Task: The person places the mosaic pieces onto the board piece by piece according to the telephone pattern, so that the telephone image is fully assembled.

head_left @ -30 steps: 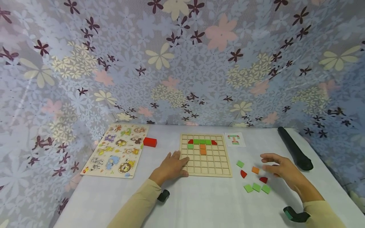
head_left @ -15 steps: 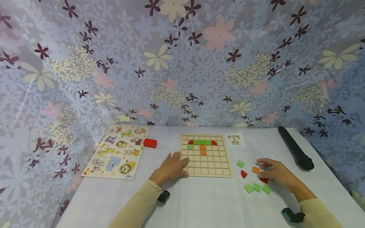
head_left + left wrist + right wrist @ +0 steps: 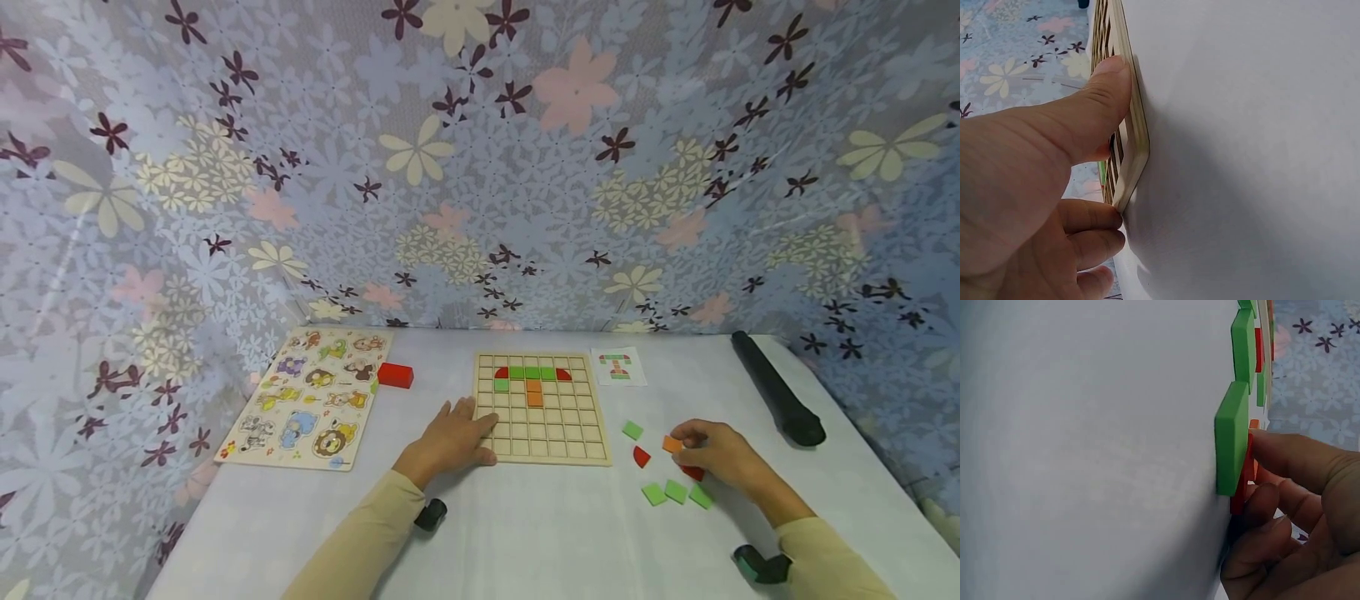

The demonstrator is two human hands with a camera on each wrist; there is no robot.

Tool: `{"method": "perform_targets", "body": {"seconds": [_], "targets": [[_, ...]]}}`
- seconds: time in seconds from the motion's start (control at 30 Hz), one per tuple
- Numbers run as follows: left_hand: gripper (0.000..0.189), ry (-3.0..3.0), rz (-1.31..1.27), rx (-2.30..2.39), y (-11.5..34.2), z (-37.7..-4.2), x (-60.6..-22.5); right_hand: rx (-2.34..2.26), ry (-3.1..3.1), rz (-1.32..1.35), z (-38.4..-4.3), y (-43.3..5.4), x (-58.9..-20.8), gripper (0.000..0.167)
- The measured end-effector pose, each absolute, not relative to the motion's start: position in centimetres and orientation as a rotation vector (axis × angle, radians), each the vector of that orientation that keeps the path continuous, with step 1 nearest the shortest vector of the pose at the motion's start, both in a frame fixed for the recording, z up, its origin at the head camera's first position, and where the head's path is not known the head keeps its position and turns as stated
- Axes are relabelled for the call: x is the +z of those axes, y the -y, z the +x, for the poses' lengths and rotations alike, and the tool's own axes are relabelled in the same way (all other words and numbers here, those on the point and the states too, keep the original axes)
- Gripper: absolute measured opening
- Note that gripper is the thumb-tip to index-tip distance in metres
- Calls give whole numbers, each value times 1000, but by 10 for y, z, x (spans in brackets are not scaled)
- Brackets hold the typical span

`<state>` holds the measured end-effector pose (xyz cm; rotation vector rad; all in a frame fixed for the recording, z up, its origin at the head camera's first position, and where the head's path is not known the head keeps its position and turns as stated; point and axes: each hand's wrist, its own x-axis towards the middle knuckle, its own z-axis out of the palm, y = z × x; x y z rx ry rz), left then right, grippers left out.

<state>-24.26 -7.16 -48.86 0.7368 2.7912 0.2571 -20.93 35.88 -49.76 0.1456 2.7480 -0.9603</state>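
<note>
A wooden grid board (image 3: 555, 433) lies mid-table, bearing red, green and orange tiles in its upper part. My left hand (image 3: 447, 442) rests at its near left corner; the left wrist view shows the thumb (image 3: 1110, 84) on the board's edge (image 3: 1137, 125) and other fingers by the corner. To the right, my right hand (image 3: 723, 457) pinches an orange square tile (image 3: 671, 444) between thumb and forefinger. A red quarter-round tile (image 3: 693, 472) is partly hidden beneath that hand. In the right wrist view a green tile (image 3: 1232, 440) stands in front of the red one.
Loose green tiles (image 3: 654, 494) and another red quarter-round (image 3: 641, 456) lie near the right hand. A pattern card (image 3: 618, 367) sits behind them. A black long object (image 3: 776, 392) lies far right. Leftward are a red block (image 3: 395, 375) and an animal puzzle board (image 3: 307, 400).
My right hand has come down and leftward from above the loose tiles, and its thumb and forefinger have closed on the orange tile. The left hand stays in place.
</note>
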Motion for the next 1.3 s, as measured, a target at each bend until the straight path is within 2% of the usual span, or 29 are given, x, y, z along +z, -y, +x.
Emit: {"method": "perform_targets", "body": {"seconds": [0.2, 0.43, 0.7, 1.17, 1.3], "targets": [[73, -2789, 746, 242, 71, -242, -487, -923, -2768, 162, -209, -356, -497, 33], [73, -2778, 734, 260, 71, -242, -487, -945, -2770, 174, -209, -355, -495, 33], [73, -2784, 735, 253, 71, -243, -489, -1246, -2607, 78, -206, -364, -489, 50], [74, -2768, 727, 257, 71, -241, -485, -1566, -2578, 72, -221, -354, -452, 65], [73, -2769, 719, 270, 70, -241, -484, -1685, -2542, 35, -227, -348, -443, 52]]}}
